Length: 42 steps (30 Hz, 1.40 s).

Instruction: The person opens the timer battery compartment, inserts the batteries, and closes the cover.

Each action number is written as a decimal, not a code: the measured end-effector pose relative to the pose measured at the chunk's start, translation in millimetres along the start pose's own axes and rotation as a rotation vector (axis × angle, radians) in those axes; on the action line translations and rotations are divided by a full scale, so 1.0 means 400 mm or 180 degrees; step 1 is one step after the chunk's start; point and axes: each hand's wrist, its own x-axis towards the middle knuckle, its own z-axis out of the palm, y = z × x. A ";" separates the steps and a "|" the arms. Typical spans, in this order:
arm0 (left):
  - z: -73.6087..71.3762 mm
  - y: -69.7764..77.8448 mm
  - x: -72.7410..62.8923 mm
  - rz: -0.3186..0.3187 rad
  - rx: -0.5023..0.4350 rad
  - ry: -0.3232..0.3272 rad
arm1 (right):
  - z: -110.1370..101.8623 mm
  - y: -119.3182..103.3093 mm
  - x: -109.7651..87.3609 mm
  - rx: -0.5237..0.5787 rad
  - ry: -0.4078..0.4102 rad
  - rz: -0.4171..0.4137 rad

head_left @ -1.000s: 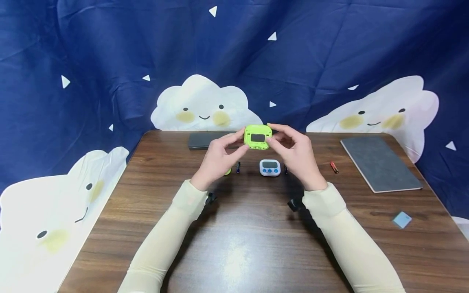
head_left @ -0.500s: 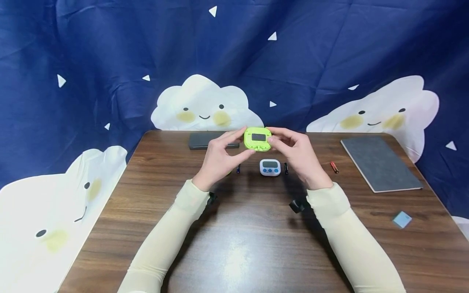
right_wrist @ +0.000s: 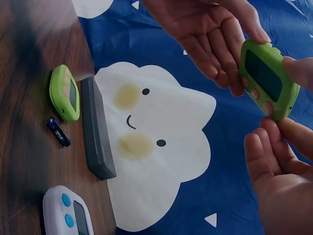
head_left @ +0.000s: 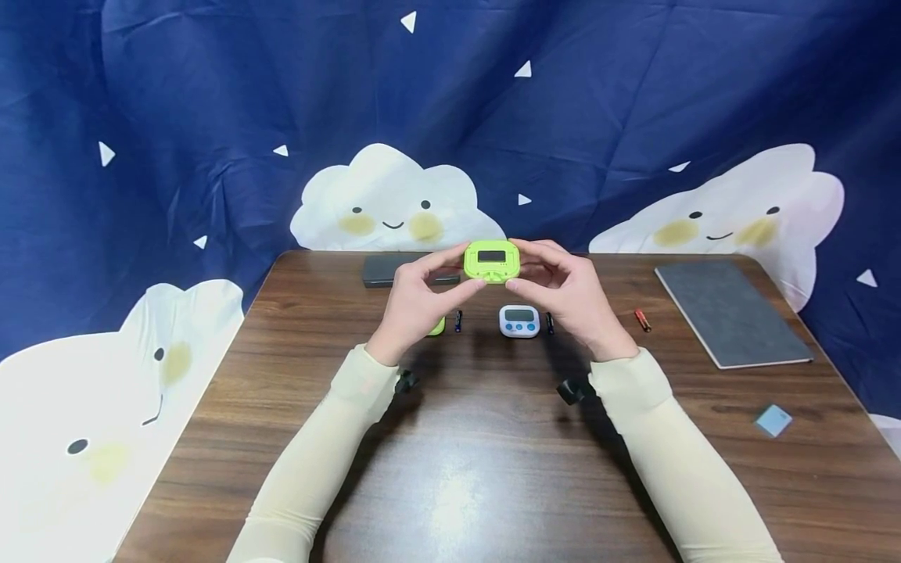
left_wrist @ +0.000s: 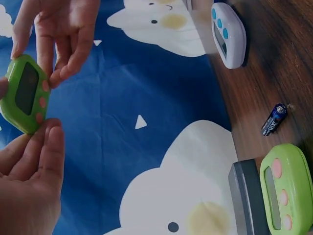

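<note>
A green digital timer (head_left: 492,262) is held up above the far part of the table, its back turned to the head camera. My left hand (head_left: 421,303) pinches its left side between thumb and fingers. On the opposite side my right hand (head_left: 572,295) grips it, the thumb at the lower edge. Both wrist views show the timer's front, with a grey screen (right_wrist: 263,76) and pink buttons. Behind the hands on the table lie a white timer (head_left: 519,321) with blue buttons and a second green timer (left_wrist: 287,191), mostly covered by my left hand in the head view.
Small dark batteries (head_left: 458,321) lie near the timers, and a red battery (head_left: 642,320) lies farther right. A dark grey box (head_left: 383,271) sits at the table's back edge. At the right are a grey notebook (head_left: 732,315) and a light blue square (head_left: 773,421).
My right thumb has slid from the held timer's back face to its lower edge. The timer has dipped, then risen and shifted slightly left; the table things have stayed put.
</note>
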 end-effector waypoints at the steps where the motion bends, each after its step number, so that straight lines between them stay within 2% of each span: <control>1: -0.001 0.000 0.000 -0.0009 -0.0006 -0.0013 | 0.000 0.000 0.000 0.0000 -0.0004 0.0014; 5: -0.007 -0.002 0.002 -0.0052 -0.0130 -0.0124 | -0.012 -0.005 -0.003 0.0048 -0.0105 0.0138; 12: -0.021 0.008 -0.001 -0.0253 -0.0790 -0.0653 | -0.057 -0.023 -0.008 0.0314 -0.0634 0.0388; 15: -0.019 0.012 -0.002 -0.0334 -0.0921 -0.0718 | -0.064 -0.026 -0.007 0.0342 -0.0739 0.0433; 18: -0.012 0.012 -0.002 -0.0303 -0.0804 -0.0517 | -0.059 -0.020 -0.003 0.0250 -0.0577 0.0416; 23: 0.003 0.012 0.001 -0.0241 -0.0410 -0.0081 | -0.028 -0.001 0.002 0.0164 -0.0106 0.0419; 25: 0.007 0.013 0.002 -0.0301 -0.0347 -0.0032 | -0.009 0.006 0.001 0.0061 0.0086 0.0404; 31: 0.006 0.009 0.004 -0.0482 -0.0176 -0.0050 | 0.061 0.010 -0.013 -0.0893 0.0647 0.0204; 34: 0.001 0.006 0.005 -0.0528 -0.0084 -0.0039 | 0.092 0.006 -0.023 -0.1181 0.0849 0.0099; 38: -0.002 0.000 0.006 -0.0559 -0.0068 -0.0043 | 0.105 0.002 -0.028 -0.1273 0.0937 0.0061; 40: -0.002 -0.003 0.007 -0.0564 -0.0075 -0.0035 | 0.098 0.002 -0.027 -0.1170 0.0849 0.0148; 42: -0.001 -0.005 0.008 -0.0563 -0.0118 -0.0032 | 0.084 0.001 -0.022 -0.0923 0.0689 0.0322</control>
